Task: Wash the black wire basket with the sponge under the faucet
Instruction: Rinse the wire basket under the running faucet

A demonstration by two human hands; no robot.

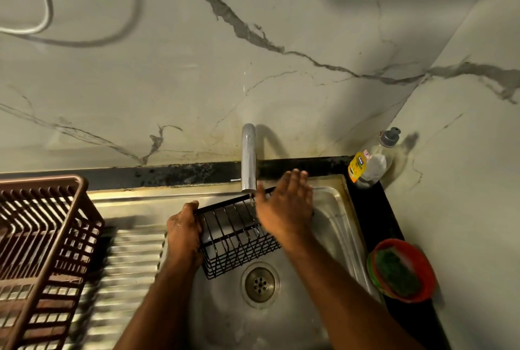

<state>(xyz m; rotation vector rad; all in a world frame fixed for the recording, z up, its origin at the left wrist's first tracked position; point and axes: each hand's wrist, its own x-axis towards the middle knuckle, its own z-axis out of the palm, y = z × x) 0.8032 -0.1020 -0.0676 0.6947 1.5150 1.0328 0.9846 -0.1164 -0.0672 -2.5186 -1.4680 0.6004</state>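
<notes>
Your left hand (184, 230) grips the left rim of the black wire basket (236, 240), held tilted over the steel sink (334, 209), above and left of the drain (259, 284). Your right hand (284, 206) lies flat, fingers straight, over the basket's right end, just under the faucet (248, 157) spout; a thin stream falls there. The basket looks empty. Right of the sink, on the dark bench (374, 214) edge: a red bowl (402, 269) with a green sponge (396, 272) in it, and a soap bottle (371, 159) in the corner. Left: a brown dish rack (42, 251) beside the ribbed drainboard (126, 271).
</notes>
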